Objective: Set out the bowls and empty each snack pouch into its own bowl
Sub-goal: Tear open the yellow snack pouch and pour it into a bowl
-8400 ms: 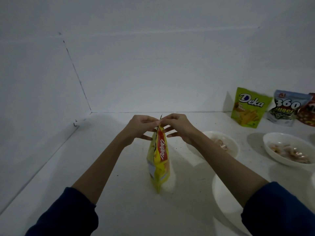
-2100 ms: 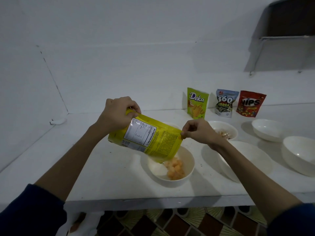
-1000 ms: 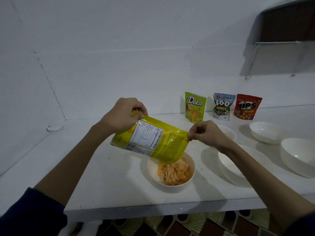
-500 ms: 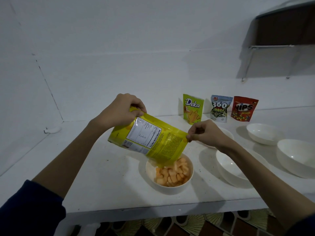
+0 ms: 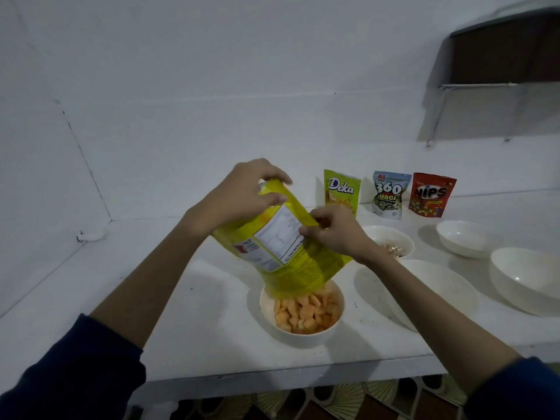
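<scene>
A yellow snack pouch hangs upside down over a small white bowl near the counter's front edge. My left hand grips the pouch's raised bottom end. My right hand pinches its right side edge. Orange snack pieces fill the bowl, and the pouch's open mouth touches the pile. Three sealed pouches stand against the back wall: a green Deka pouch, a 360 Kuaci pouch and a red Nips pouch.
A bowl with some snacks sits behind my right wrist. A wide white bowl lies under my right forearm, with two more white bowls at the right. The white counter's front edge runs below, patterned floor beneath it.
The pouch has tipped from a shallow slant to nearly upright, mouth down. My left hand rose with its bottom end, my right hand shifted up its side. More snacks are in the bowl.
</scene>
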A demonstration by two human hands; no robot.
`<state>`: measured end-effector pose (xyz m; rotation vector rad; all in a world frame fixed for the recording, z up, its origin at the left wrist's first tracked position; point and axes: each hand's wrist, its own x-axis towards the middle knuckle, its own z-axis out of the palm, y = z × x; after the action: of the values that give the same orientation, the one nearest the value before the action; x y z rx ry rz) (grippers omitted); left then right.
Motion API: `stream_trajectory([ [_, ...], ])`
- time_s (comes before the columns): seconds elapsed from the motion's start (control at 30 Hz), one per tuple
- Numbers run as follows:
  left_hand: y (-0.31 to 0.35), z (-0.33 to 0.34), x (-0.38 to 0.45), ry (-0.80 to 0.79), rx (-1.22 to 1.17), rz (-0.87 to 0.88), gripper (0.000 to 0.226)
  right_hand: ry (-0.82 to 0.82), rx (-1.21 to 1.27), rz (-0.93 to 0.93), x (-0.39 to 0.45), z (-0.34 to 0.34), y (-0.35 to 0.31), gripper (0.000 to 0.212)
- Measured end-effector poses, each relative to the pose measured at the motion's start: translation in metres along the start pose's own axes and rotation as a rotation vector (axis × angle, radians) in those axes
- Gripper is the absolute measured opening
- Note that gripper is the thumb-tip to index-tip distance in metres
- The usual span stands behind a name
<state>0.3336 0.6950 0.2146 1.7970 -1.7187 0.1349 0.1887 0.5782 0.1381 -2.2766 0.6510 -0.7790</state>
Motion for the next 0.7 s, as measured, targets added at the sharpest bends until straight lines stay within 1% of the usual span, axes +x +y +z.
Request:
stream_trajectory([
  [0.07, -0.019, -0.003, -0.012, 0.093, -0.147, -0.085, 0.058, 0.069, 0.107, 0.075, -0.003, -0.006, 0.014, 0.018],
  [0.1, -0.031, -0.002, -0.020, 0.097, -0.228, -0.173, 0.075, 0.077, 0.183, 0.109, -0.006, -0.010, 0.019, 0.016],
  [0.17, -0.050, 0.007, -0.036, 0.044, -0.393, -0.354, 0.101, 0.054, 0.316, 0.168, -0.012, -0.015, 0.024, 0.018],
  [0.2, -0.060, 0.015, -0.041, 0.004, -0.479, -0.415, 0.105, 0.042, 0.346, 0.176, -0.014, -0.016, 0.024, 0.020],
  [0.23, -0.066, 0.023, -0.045, -0.027, -0.567, -0.448, 0.098, 0.041, 0.353, 0.179, -0.015, -0.016, 0.026, 0.021],
  [0.27, -0.067, 0.031, -0.046, -0.037, -0.641, -0.457, 0.079, 0.047, 0.353, 0.180, -0.015, -0.015, 0.026, 0.020],
  [0.3, -0.066, 0.036, -0.046, -0.027, -0.695, -0.448, 0.060, 0.060, 0.347, 0.188, -0.015, -0.015, 0.028, 0.020],
  [0.33, -0.064, 0.039, -0.045, -0.006, -0.719, -0.433, 0.046, 0.069, 0.340, 0.191, -0.015, -0.014, 0.029, 0.021],
  [0.37, -0.063, 0.040, -0.043, 0.019, -0.733, -0.415, 0.039, 0.067, 0.339, 0.194, -0.015, -0.014, 0.032, 0.022],
  [0.43, -0.061, 0.038, -0.040, 0.051, -0.741, -0.378, 0.031, 0.014, 0.382, 0.184, -0.015, -0.016, 0.034, 0.026],
  [0.5, -0.059, 0.036, -0.036, 0.052, -0.704, -0.349, 0.029, -0.043, 0.449, 0.149, -0.014, -0.021, 0.029, 0.031],
  [0.53, -0.057, 0.036, -0.035, 0.044, -0.672, -0.340, 0.028, -0.043, 0.485, 0.126, -0.011, -0.024, 0.025, 0.031],
  [0.6, -0.053, 0.037, -0.032, 0.037, -0.654, -0.320, 0.027, -0.005, 0.525, 0.091, -0.005, -0.029, 0.016, 0.024],
  [0.7, -0.050, 0.037, -0.027, 0.023, -0.690, -0.304, 0.027, 0.068, 0.494, 0.065, 0.002, -0.034, 0.011, 0.013],
])
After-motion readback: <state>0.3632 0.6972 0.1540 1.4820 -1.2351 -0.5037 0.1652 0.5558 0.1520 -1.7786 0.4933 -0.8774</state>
